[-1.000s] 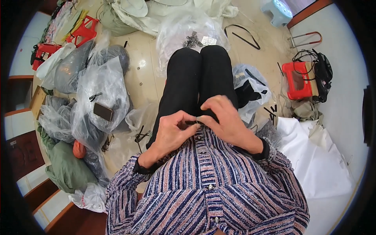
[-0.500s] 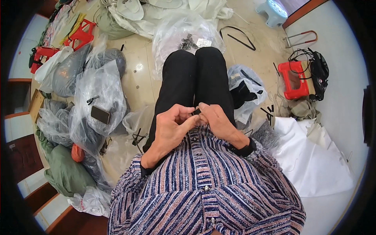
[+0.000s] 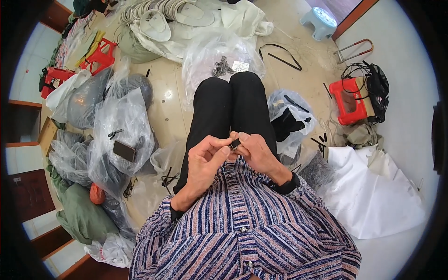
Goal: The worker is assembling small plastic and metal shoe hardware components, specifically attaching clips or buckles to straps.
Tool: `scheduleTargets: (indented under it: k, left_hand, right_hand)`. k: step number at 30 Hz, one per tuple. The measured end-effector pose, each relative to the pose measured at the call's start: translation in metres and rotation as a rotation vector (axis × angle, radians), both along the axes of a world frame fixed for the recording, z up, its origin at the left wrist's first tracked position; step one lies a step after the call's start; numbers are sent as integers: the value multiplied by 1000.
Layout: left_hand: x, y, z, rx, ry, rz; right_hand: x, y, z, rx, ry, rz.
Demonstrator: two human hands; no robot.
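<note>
Above my lap, my left hand (image 3: 205, 157) and my right hand (image 3: 257, 152) meet with their fingertips closed on a small black piece (image 3: 234, 144). It looks like a bit of folded strap, perhaps with a small fitting; the fingers cover much of it. Beyond my knees, small dark metal pieces (image 3: 222, 66) lie heaped on a clear plastic bag (image 3: 198, 58), beside a white label (image 3: 240, 66). To the right of my legs, an open plastic bag (image 3: 308, 109) holds black material (image 3: 287, 125).
Filled plastic bags (image 3: 126, 100) crowd the left, with a phone (image 3: 124, 151) on top. A black strap loop (image 3: 284, 58) lies on the floor ahead. A red stool (image 3: 347, 102) with cables stands right, near white cloth (image 3: 368, 196). A blue stool (image 3: 319, 23) is farther back.
The head view has tilted up slightly, so the surroundings sit lower. Both hands stay together, and the black piece has turned a little and shows more between the fingertips.
</note>
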State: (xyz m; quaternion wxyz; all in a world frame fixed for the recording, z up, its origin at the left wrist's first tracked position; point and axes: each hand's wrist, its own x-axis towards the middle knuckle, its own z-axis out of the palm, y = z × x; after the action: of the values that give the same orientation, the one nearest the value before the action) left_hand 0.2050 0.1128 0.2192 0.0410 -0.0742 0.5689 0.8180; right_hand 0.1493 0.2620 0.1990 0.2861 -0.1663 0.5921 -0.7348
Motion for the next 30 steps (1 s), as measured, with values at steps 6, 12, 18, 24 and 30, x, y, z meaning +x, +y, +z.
scheduleTargets:
  k: [6, 12, 18, 24, 30]
  left_hand:
    - [-3, -1, -4, 34, -58, 11]
    - [-4, 3, -2, -4, -86, 37]
    - [-5, 2, 0, 8, -107, 27]
    - [-7, -3, 1, 55, -183, -21]
    - [-5, -6, -6, 151, -216, -16]
  right_hand:
    - [-2, 2, 7, 94, 81, 33]
    - [-1, 1, 4, 84, 140, 23]
    - [-2, 2, 3, 15, -25, 68]
    - [-2, 2, 1, 20, -67, 83]
    - [4, -2, -6, -87, -179, 52]
